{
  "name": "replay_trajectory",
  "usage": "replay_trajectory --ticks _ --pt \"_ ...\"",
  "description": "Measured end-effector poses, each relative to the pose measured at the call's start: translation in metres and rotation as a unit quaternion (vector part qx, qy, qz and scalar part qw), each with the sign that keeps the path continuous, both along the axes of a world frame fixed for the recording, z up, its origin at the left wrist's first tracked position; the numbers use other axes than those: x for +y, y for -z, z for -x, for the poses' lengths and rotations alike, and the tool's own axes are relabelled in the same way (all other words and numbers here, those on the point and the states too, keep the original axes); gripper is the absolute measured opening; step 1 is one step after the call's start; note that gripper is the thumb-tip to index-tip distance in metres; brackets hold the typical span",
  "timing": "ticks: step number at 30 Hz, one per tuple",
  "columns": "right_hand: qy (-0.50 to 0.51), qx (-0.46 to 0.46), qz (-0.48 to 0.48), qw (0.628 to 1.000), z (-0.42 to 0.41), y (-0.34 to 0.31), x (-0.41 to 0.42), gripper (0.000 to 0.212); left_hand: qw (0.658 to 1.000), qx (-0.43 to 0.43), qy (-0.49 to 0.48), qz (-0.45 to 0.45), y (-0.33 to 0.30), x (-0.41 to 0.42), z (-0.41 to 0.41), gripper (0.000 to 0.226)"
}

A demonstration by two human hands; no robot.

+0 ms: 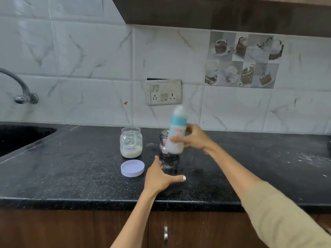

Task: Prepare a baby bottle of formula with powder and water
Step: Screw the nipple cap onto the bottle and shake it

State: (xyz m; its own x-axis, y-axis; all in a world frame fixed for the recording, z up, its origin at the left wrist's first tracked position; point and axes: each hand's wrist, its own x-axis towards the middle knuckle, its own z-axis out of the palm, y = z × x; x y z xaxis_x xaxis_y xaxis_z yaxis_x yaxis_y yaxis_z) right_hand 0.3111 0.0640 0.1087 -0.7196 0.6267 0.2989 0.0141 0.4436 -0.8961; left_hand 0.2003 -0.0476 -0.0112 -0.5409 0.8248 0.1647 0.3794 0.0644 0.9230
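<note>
**Bottle held above the counter**

Nearest the camera, the left hand [159, 178] is hovering low over the black counter [71, 176] with its fingers spread and straight, holding nothing; the thumb is pointing right. Beyond it, the right hand [194, 138] is gripping the baby bottle [176, 130], fingers and thumb curled round its lower body; the bottle is standing roughly upright, tilted slightly, blurred, clear of the counter, with white liquid showing inside. Just behind the bottle a small steel pot [165, 146] is sitting on the counter. To the left an open glass jar [131, 142] labelled as formula is holding pale powder; its lilac lid [132, 168] is lying in front of it; a sink [21, 136] is lying at far left.
</note>
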Motion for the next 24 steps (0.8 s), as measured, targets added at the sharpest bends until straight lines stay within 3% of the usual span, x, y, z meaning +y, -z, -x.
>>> replay_trajectory --ticks 1,4,7,10,13,15,18,21,24 --pt "0.004 -0.035 -0.032 0.999 0.002 0.012 0.000 0.039 1.000 0.001 -0.003 0.000 0.001 0.000 0.000 0.148" --pt "0.065 0.091 0.033 0.993 0.004 0.040 -0.002 0.035 1.000 0.017 -0.005 -0.002 0.001 -0.001 -0.001 0.146" --pt "0.058 0.011 0.003 0.998 0.005 0.053 -0.003 0.041 0.999 0.034 -0.006 0.002 0.001 -0.001 -0.002 0.140" --pt "0.085 0.034 0.016 0.996 0.004 0.059 -0.006 0.043 0.999 0.045 -0.009 0.007 0.001 -0.001 0.000 0.139" --pt "0.064 -0.023 -0.041 0.997 0.003 0.058 -0.003 0.042 0.999 0.046 -0.013 0.009 0.000 -0.001 -0.002 0.137" --pt "0.090 0.015 -0.015 0.996 0.003 0.054 -0.004 0.042 0.999 0.048 -0.014 0.009 -0.001 -0.002 -0.002 0.136" --pt "0.078 -0.020 -0.072 0.994 0.003 0.053 -0.003 0.046 0.998 0.053 -0.016 0.012 0.000 -0.002 -0.003 0.133" --pt "0.112 0.035 -0.027 0.993 0.001 0.058 -0.005 0.045 0.998 0.057 -0.018 0.008 0.000 -0.004 -0.003 0.126" --pt "0.105 0.018 -0.043 0.993 0.001 0.069 -0.002 0.051 0.998 0.056 -0.015 0.008 -0.001 -0.003 -0.004 0.120"
